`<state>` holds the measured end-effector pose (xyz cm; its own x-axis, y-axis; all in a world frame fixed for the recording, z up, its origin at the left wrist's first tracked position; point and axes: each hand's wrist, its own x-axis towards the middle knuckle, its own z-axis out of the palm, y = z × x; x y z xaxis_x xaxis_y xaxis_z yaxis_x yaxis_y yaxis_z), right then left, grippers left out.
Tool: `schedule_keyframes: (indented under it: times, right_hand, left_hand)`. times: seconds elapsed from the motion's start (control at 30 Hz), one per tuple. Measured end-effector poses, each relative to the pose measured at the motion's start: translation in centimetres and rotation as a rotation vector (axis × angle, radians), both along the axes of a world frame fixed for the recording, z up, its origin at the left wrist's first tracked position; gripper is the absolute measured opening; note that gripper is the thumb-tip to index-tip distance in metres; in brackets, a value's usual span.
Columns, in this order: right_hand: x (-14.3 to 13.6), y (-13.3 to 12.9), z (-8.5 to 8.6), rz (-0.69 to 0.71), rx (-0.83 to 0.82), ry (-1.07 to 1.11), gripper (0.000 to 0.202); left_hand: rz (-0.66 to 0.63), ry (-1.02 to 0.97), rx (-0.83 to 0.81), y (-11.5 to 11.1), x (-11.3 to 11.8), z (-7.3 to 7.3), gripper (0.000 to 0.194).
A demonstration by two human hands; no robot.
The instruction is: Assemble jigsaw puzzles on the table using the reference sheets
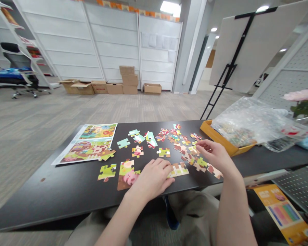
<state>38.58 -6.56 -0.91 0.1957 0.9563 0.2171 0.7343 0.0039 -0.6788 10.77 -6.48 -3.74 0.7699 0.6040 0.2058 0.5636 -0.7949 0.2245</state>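
Note:
My left hand (155, 177) lies flat near the table's front edge, fingers stretched over puzzle pieces, between a pink pig section (129, 177) and a white fence section (181, 169). My right hand (210, 152) is over the right side of the loose pieces, with its fingertips bent at a green-and-white piece (193, 149); whether they grip it is too small to tell. Brown-and-white cow pieces (187, 157) lie beside that hand. Farther back are red barn pieces (164, 132) and light blue pieces (123, 143). A green piece (107, 172) sits at the left.
A printed picture sheet (89, 147) lies at the left of the black table (66, 191). An orange box (229, 145) holding plastic bags (248, 124) stands at the right, near pink flowers (301, 94). Below on the right is an orange package (283, 212).

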Motion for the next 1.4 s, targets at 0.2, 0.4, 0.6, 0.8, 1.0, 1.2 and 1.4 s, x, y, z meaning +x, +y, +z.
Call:
schedule_keyframes:
  times: [0.2,0.4,0.6,0.8,1.0,1.2,1.4]
  right_hand:
    - [2.3,-1.0,-0.4,-0.079,-0.101,-0.076,0.032]
    - [5.8,-2.7,-1.4,-0.153,-0.208,-0.044,0.031]
    - [7.4,-4.2,-1.8,-0.157,-0.291,-0.069,0.043]
    - [7.0,-4.0,-1.9,-0.008,-0.408,-0.104,0.043]
    - [7.8,-3.9,-2.3,-0.038,-0.377,-0.114,0.030]
    - [9.7,-3.2,-3.7,-0.156,-0.212,-0.187,0.022]
    - [9.9,-2.3,-4.1,-0.269,-0.164,-0.298,0.028]
  left_hand:
    - [0.019,-0.026,-0.028,0.4,1.8,-0.4,0.027]
    - [0.002,-0.030,-0.050,0.6,1.9,-0.3,0.020]
    - [-0.019,-0.060,-0.053,0.6,1.4,-0.6,0.020]
    - [-0.027,-0.082,-0.062,0.6,1.2,-0.8,0.019]
    - [-0.026,-0.079,-0.067,0.7,1.3,-0.7,0.017]
    - [-0.024,-0.064,-0.051,0.5,1.3,-0.6,0.018]
    - [-0.010,-0.053,-0.045,0.3,1.2,-0.6,0.019]
